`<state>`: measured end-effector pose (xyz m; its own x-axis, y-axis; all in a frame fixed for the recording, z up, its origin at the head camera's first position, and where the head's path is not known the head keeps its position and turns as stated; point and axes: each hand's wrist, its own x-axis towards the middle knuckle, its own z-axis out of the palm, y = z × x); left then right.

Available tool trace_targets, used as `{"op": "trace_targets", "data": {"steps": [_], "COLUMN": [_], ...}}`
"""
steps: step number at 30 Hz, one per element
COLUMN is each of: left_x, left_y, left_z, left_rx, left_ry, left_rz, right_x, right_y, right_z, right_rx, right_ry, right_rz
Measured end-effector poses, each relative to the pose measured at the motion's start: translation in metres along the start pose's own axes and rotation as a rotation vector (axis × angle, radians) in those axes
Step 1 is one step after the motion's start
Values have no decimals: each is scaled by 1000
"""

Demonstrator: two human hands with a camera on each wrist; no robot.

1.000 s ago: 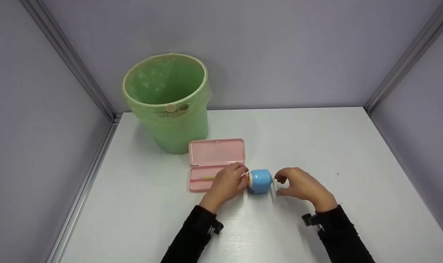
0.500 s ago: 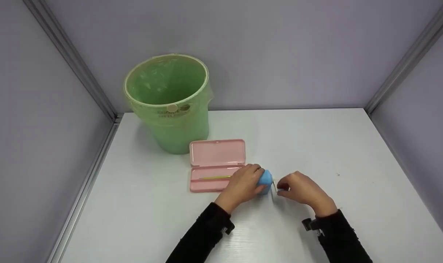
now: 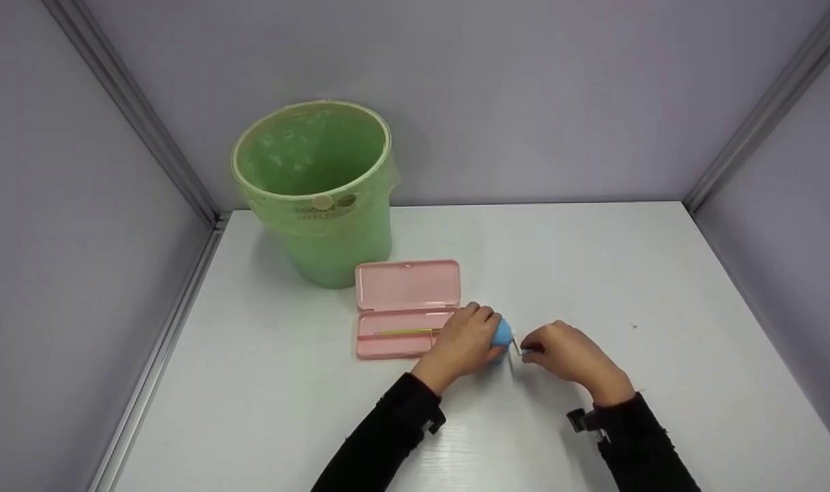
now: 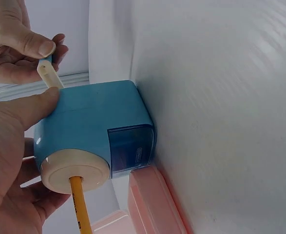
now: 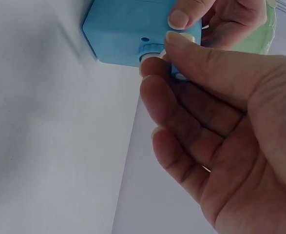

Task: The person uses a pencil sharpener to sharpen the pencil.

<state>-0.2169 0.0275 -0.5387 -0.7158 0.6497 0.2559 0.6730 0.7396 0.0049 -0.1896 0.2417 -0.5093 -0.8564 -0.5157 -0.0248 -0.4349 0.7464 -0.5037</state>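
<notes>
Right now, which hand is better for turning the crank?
Probably the right hand: it pinches the crank. The left hand is busy gripping the sharpener, which has a pencil in its hole.

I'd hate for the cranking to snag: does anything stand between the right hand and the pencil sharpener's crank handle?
Nothing visible does: the right hand pinches the crank handle directly. The left hand grips the blue pencil sharpener.
</notes>
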Motion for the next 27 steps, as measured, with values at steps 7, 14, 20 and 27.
{"op": "trace_targets", "data": {"steps": [7,14,20,27], "left_x": [2,4,4,5], "left_y": [0,-1,-1,-1], "left_z": [-2,-6,-5,-3], "left_rx": [-37,-131,-136,-133], "left_ry": [-77,-113,-119,-108], "left_rz": [-28,-11,-7,-8], "right_x": [0,-1,0,2], "right_y": [-3,-4,-1,3], "right_z": [-4,-8,-8,-5], "right_rx": [-12,40,42,-28], "right_ry": [-22,-38,24,110], "right_rz": [21,40,29,-15]}}
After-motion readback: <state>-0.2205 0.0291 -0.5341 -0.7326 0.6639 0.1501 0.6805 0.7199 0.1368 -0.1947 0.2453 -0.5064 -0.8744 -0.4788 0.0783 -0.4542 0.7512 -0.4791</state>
